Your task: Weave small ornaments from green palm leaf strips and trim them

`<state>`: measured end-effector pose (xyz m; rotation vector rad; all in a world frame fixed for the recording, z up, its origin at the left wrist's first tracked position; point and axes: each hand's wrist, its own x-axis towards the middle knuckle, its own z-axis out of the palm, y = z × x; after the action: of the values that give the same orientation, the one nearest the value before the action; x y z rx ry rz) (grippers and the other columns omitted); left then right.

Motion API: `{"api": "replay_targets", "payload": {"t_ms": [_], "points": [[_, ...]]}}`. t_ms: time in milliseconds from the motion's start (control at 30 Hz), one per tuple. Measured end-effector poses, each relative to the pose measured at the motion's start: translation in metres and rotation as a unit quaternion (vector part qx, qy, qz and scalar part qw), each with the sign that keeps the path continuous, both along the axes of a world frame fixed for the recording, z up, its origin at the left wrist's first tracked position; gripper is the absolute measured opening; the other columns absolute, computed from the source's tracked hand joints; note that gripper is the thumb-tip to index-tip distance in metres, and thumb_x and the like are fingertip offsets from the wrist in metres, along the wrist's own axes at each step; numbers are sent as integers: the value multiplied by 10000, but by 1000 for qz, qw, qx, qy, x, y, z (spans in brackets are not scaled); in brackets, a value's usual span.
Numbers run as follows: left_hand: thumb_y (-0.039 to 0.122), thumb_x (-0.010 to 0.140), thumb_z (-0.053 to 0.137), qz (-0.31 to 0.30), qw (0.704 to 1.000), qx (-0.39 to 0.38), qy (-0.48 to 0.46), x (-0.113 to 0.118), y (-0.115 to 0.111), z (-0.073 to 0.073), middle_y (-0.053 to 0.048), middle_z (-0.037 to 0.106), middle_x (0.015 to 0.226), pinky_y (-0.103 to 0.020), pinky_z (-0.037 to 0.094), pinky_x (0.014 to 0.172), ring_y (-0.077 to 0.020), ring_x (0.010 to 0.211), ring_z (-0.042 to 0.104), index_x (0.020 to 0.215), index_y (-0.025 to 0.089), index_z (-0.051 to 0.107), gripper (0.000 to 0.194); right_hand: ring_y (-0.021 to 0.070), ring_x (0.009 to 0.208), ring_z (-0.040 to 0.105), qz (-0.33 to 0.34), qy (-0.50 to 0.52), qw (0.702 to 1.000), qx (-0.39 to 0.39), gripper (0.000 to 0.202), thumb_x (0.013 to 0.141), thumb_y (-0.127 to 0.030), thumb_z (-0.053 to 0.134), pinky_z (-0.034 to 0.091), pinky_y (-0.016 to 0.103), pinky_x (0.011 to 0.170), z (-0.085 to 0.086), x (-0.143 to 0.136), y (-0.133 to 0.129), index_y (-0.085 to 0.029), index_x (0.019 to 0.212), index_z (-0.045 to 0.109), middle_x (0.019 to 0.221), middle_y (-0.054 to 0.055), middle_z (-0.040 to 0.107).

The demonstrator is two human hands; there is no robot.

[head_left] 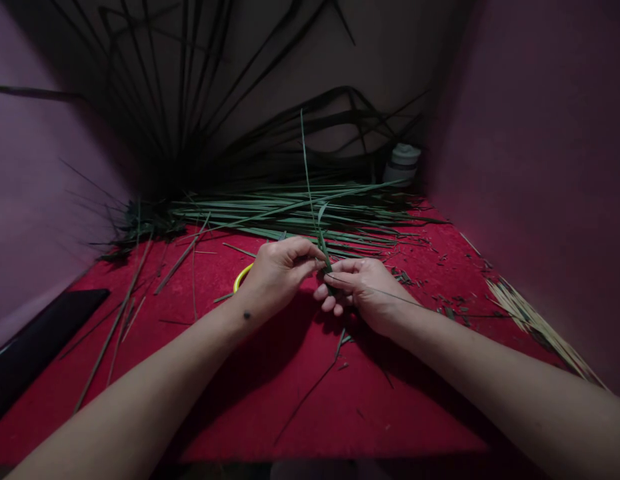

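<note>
Both hands meet over the middle of a red cloth (280,400). My right hand (373,290) is closed around a small bundle of green leaf strips (324,250), which look folded or woven together. One long thin strip rises upright from the bundle, and another trails across the back of my right hand. At the bundle's left side, my left hand (285,267) pinches with thumb and forefinger; the fingertips cover what they grip. Partly hidden behind my left hand is a yellow ring-shaped handle (243,277), perhaps of scissors.
A heap of long green leaf strips (270,210) lies across the back. Behind it stands a white container (403,164). Pale thin sticks (540,327) lie at right, among leaf scraps (453,300). A black flat object (45,347) is at left. Pinkish walls (535,147) flank both sides.
</note>
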<state>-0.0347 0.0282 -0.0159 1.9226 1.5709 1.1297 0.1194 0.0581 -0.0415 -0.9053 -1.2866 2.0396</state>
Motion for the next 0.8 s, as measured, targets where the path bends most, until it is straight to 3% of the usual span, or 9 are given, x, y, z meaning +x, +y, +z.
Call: {"api": "replay_targets", "payload": {"t_ms": [400, 800], "points": [[226, 741, 628, 34, 995, -85, -35, 1, 1, 3, 19, 586, 521, -184, 344, 449, -83, 464, 475, 634, 170, 653, 123, 108, 477, 610, 9, 28, 999, -30, 47, 743, -64, 541, 461, 171, 419, -5, 2, 3, -95, 766, 568, 671, 88, 676], [233, 746, 611, 21, 994, -97, -44, 3, 0, 5, 29, 535, 515, -187, 316, 450, -80, 468, 427, 624, 167, 632, 140, 132, 507, 636, 31, 42, 998, -44, 184, 703, -18, 517, 500, 193, 454, -8, 2, 4, -122, 855, 523, 676, 79, 681]]}}
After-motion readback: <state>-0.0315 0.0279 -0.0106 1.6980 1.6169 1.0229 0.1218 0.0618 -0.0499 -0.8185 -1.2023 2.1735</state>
